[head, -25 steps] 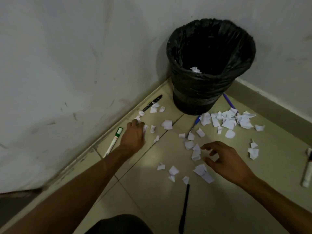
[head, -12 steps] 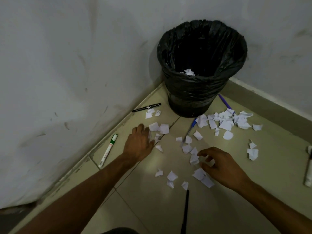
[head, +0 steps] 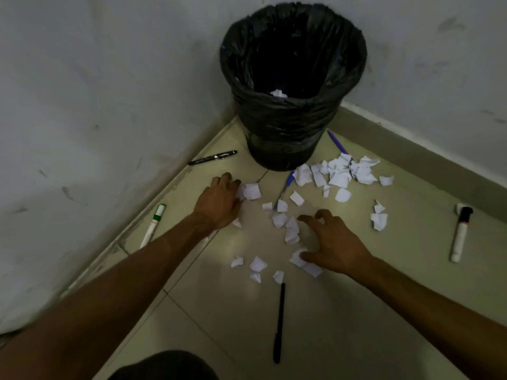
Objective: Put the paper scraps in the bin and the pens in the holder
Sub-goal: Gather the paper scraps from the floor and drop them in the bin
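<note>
White paper scraps lie scattered on the floor tiles, with the biggest pile point(head: 343, 171) to the right of the black-lined bin point(head: 290, 133). One scrap point(head: 278, 93) lies inside the bin. My left hand point(head: 219, 201) rests palm down on the floor, its fingertips against two scraps point(head: 251, 191). My right hand point(head: 334, 242) hovers clawed, fingers apart, over scraps point(head: 290, 231), with the thumb on another point(head: 297, 257). Pens on the floor: a black pen point(head: 212, 158), a blue pen point(head: 284, 189), a purple pen point(head: 337, 142) and a long black pen point(head: 279, 322). No holder is in view.
A green-capped white marker point(head: 153, 226) lies along the left wall. A black-capped white marker point(head: 461, 234) lies at the right. The bin stands in the corner where two white walls meet. More scraps point(head: 258, 264) lie near me, and two scraps point(head: 378, 218) lie to the right.
My left hand has slid from near the left wall toward the middle, pushing scraps along. The right hand has stayed over the central scraps with its fingers spreading wider.
</note>
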